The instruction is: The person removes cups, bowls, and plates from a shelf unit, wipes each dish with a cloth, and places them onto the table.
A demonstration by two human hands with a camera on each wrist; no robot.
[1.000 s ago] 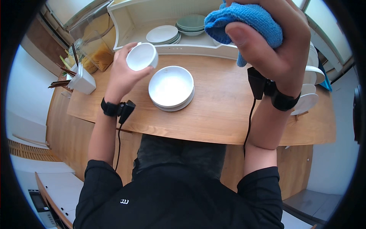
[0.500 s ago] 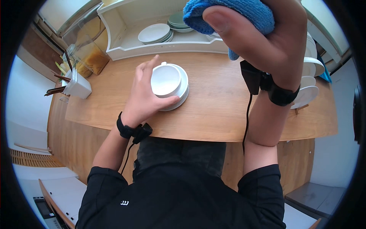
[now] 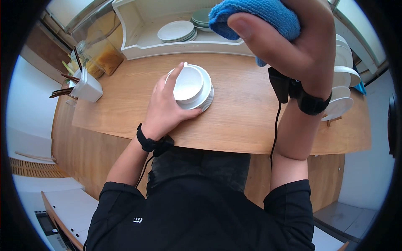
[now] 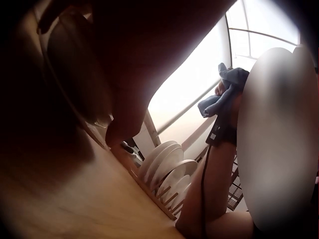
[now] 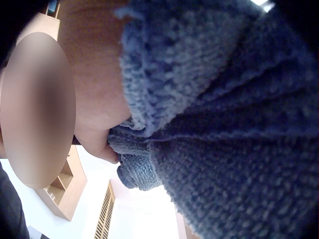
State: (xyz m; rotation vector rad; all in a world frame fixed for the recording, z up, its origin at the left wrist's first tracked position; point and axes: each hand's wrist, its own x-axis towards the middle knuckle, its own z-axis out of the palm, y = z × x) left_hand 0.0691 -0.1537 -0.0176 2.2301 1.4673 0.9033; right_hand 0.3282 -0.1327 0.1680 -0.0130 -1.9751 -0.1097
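In the head view my left hand [image 3: 163,102] spans the left side of a stack of white dishes [image 3: 206,85] on the wooden table. Its thumb lies along the stack's near rim, and its fingers reach round the left side. A white cup [image 3: 187,85] sits upright on top of the stack, its small handle pointing away from me; the fingers overlap its left edge. Raised high at the right, my right hand [image 3: 303,54] grips a bunched blue cloth [image 3: 261,19]. The right wrist view shows the folded cloth [image 5: 239,164] close up.
A white shelf [image 3: 184,50] with stacked white plates [image 3: 176,30] and green dishes stands at the back. Chopsticks fill a white holder [image 3: 90,85] at the left, before jars. White plates stand in a rack [image 3: 339,106] at the right.
My left hand has brought the white cup from the left onto the dish stack and now wraps round the stack's side. The right hand keeps its cloth, shifting slightly left.
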